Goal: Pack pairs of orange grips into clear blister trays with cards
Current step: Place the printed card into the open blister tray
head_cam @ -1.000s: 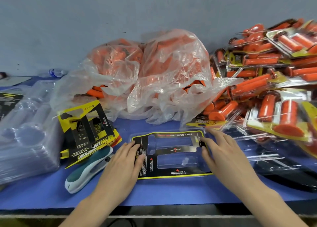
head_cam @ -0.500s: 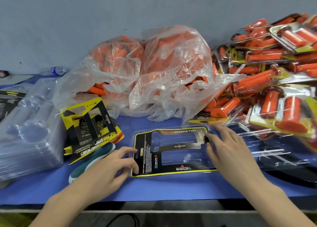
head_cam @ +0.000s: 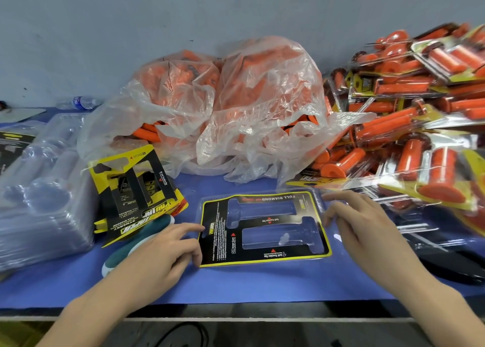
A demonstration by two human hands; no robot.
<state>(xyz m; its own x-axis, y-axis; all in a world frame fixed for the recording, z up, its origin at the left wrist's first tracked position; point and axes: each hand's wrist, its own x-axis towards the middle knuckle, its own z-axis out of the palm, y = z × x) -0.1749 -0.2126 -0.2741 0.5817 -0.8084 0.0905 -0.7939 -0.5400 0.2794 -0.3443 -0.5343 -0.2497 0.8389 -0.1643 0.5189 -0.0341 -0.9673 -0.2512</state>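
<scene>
A clear blister tray [head_cam: 263,230] with a black and yellow card inside lies flat on the blue mat in front of me, its two long pockets empty. My left hand [head_cam: 160,252] rests at the tray's left edge, fingertips touching the card's corner. At the tray's right edge, my right hand [head_cam: 359,223] has its fingers spread and holds nothing. Loose orange grips [head_cam: 147,134] fill two clear plastic bags [head_cam: 231,105] behind the tray.
A stack of empty clear trays [head_cam: 42,189] sits at the left. Beside it lies a pile of cards [head_cam: 133,194], with a teal and white stapler [head_cam: 147,231] under my left hand. Packed blister packs [head_cam: 409,126] are heaped at the right. A water bottle [head_cam: 78,102] lies at the back left.
My left hand slid off the card to the tray's left edge. My right hand lifted its fingers from the card's right end and drifted slightly right. The tray stayed in place.
</scene>
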